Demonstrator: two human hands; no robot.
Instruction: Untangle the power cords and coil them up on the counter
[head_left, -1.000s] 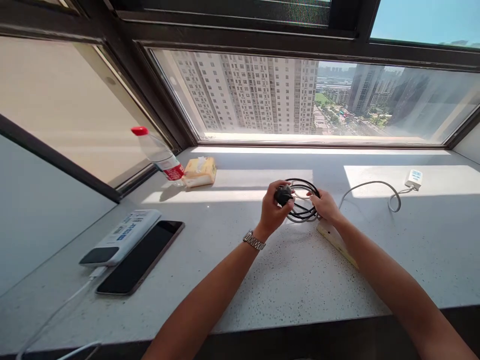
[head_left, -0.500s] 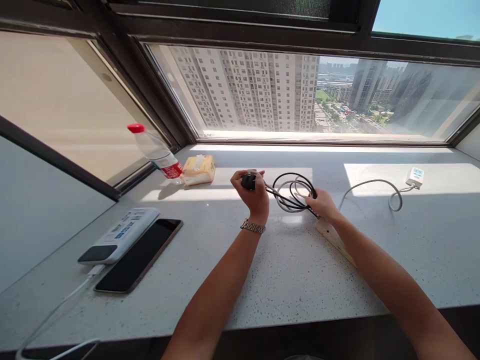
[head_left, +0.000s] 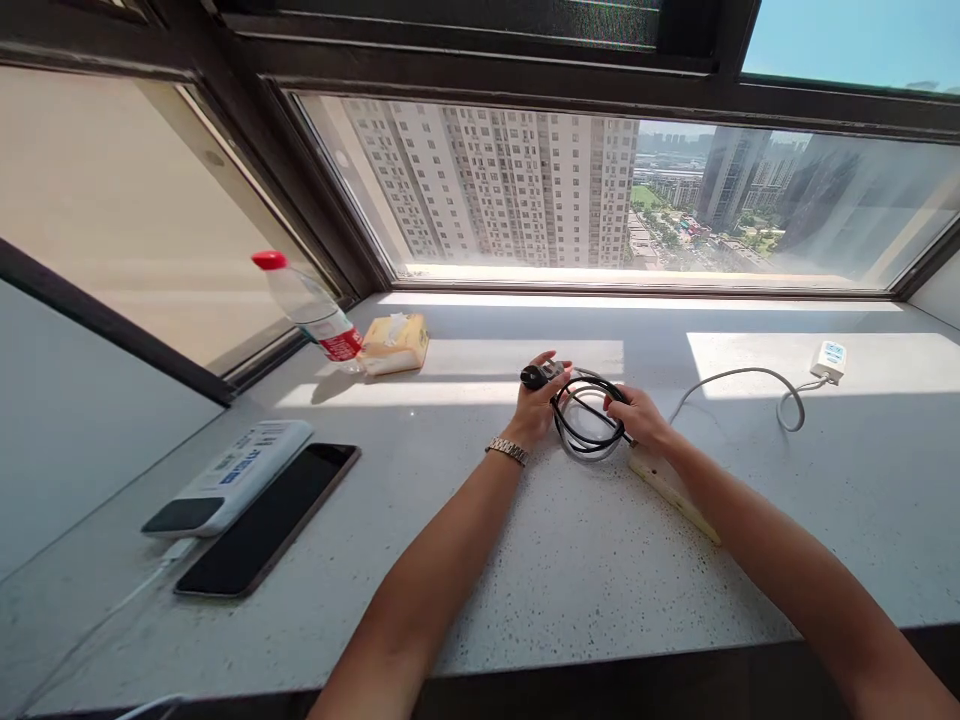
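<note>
My left hand (head_left: 534, 404) is closed round a black plug (head_left: 538, 376) at the end of a black cable (head_left: 581, 432). The cable lies in loose loops on the speckled windowsill (head_left: 570, 560) between my two hands. A metal watch sits on my left wrist. My right hand (head_left: 637, 415) pinches the right side of the coiled cable, fingers closed on it. Under my right forearm lies a cream power strip (head_left: 671, 488), partly hidden by the arm.
At the left, a white power bank (head_left: 225, 477) rests on a dark phone (head_left: 266, 522). A red-capped plastic bottle (head_left: 311, 312) and a yellow tissue pack (head_left: 395, 342) stand near the window. A white adapter (head_left: 829, 358) with a grey cord (head_left: 750, 382) lies at the right.
My left hand pulled the plug out to the left, stretching the cable, then came back toward the coil. The right hand stayed on the coil, which now looks tighter.
</note>
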